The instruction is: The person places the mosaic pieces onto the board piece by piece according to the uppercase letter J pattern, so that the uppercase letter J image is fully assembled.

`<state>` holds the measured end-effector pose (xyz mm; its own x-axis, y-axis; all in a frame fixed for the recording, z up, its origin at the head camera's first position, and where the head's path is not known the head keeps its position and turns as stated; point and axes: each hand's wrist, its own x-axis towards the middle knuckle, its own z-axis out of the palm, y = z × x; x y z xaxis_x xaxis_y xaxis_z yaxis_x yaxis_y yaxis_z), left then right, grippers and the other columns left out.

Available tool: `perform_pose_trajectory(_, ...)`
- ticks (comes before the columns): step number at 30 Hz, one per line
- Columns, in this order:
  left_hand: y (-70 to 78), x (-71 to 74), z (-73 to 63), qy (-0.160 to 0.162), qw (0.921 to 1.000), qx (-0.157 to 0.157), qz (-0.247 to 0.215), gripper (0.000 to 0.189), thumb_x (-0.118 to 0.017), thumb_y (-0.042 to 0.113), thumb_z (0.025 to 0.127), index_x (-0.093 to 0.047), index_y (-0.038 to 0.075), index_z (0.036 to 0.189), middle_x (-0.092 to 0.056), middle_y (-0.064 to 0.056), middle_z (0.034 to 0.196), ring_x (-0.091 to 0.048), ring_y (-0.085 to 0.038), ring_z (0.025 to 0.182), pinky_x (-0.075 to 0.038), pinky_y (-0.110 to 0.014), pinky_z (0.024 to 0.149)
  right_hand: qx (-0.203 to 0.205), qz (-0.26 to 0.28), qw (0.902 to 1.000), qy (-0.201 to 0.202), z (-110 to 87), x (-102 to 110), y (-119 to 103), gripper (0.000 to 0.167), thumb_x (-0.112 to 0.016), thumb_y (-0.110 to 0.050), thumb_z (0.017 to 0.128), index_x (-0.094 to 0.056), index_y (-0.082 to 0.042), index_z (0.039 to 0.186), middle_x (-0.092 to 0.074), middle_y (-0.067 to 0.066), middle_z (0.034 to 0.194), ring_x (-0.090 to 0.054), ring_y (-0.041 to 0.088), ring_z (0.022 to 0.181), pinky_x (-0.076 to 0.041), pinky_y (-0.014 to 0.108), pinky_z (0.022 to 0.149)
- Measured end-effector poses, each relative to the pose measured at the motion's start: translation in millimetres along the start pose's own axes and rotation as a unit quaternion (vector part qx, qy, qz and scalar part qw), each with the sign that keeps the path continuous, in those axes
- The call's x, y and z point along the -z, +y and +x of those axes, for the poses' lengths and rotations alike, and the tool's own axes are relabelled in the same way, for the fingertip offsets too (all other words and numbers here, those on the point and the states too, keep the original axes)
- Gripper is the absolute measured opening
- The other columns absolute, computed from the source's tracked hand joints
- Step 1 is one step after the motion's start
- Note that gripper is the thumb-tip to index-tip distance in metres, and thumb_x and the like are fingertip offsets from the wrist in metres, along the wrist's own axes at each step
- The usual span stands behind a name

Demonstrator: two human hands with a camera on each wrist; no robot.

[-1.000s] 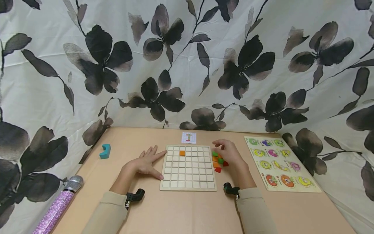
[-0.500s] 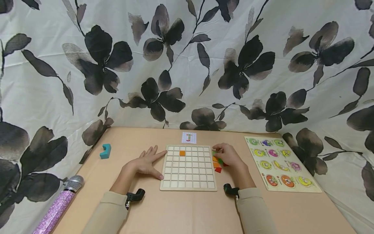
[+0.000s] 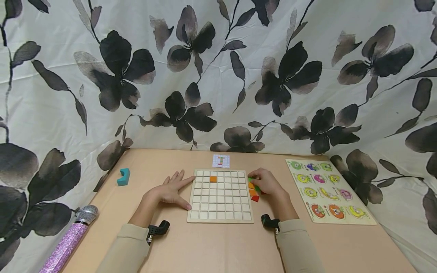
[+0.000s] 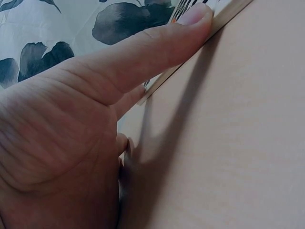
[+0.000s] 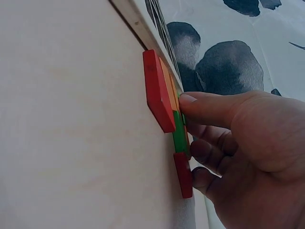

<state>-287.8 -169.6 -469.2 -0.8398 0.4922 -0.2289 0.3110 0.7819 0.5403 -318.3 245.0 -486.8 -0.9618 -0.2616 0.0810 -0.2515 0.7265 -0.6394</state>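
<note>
While the coloured tiles [image 3: 253, 192] lie clustered just beside the right edge of the grid board [image 3: 220, 207], the right hand [image 3: 269, 182] bends over them, lower than a second ago, so that it now covers more of the green ones. In the right wrist view its thumb touches the cluster beside a green tile [image 5: 178, 133], its other fingers curled on the far side; I cannot tell whether this grip pinches a tile. A slanted red tile [image 5: 158, 93] stands out at the near end.

One orange tile [image 3: 213, 179] sits in the board's top row, unchanged. The left hand [image 3: 172, 190] also keeps its place, its fingers spread, index finger and thumb touching the board's left edge.

Beyond the board's far edge lies a small patterned card [image 3: 221, 160]. Farther out on the tabletop [image 3: 223, 246] are a turquoise block [image 3: 123, 176] to the left, a purple glittery microphone [image 3: 67, 242] near the left edge, and a fruit picture board [image 3: 326, 203] to the right. Behind hangs a floral cloth [image 3: 235, 125].
</note>
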Motion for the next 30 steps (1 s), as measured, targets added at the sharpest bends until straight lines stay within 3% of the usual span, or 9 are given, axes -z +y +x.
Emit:
perform_pose_trajectory(7,-0.6,1.0,-0.1,-0.001,1.0,0.001,0.001,0.121,-0.09,0.059,0.068,-0.029,0.024,0.166,0.004,-0.027,0.173,0.007,-0.048,0.16,0.004,-0.069,0.126,0.003,0.005,1.0,0.008,0.2,-2.5,-0.1,0.022,-0.069,-0.002,0.097,-0.077,-0.003,0.117,-0.067,0.011,0.106,-0.056,0.023,0.09,-0.048,0.032,0.079)
perform_pose_trajectory(16,-0.5,1.5,0.5,-0.001,1.0,-0.002,-0.002,0.121,-0.09,0.06,0.068,-0.028,0.024,0.166,0.005,-0.027,0.173,0.008,-0.048,0.16,0.003,-0.07,0.126,-0.026,0.017,0.9993,0.02,1.0,-3.4,-4.6,0.018,-0.069,-0.003,0.097,-0.076,-0.008,0.112,-0.064,0.01,0.105,-0.055,0.023,0.088,-0.049,0.031,0.076)
perform_pose_trajectory(22,-3.3,0.8,2.4,0.0,1.0,-0.002,-0.002,0.121,-0.09,0.06,0.068,-0.028,0.025,0.166,0.005,-0.026,0.173,0.008,-0.047,0.16,0.004,-0.069,0.126,-0.018,0.006,0.9996,0.022,0.0,-1.1,-5.3,0.015,-0.07,-0.004,0.097,-0.076,-0.009,0.11,-0.067,0.009,0.104,-0.056,0.023,0.088,-0.05,0.03,0.076)
perform_pose_trajectory(30,-6.1,-0.3,4.8,0.003,1.0,-0.001,0.004,0.122,-0.09,0.061,0.067,-0.028,0.025,0.166,0.004,-0.025,0.174,0.007,-0.047,0.161,0.003,-0.069,0.126,-0.011,0.013,0.9996,0.02,-2.3,3.7,-10.6,0.015,-0.069,-0.003,0.098,-0.076,-0.009,0.11,-0.068,0.007,0.103,-0.058,0.024,0.094,-0.053,0.034,0.085)
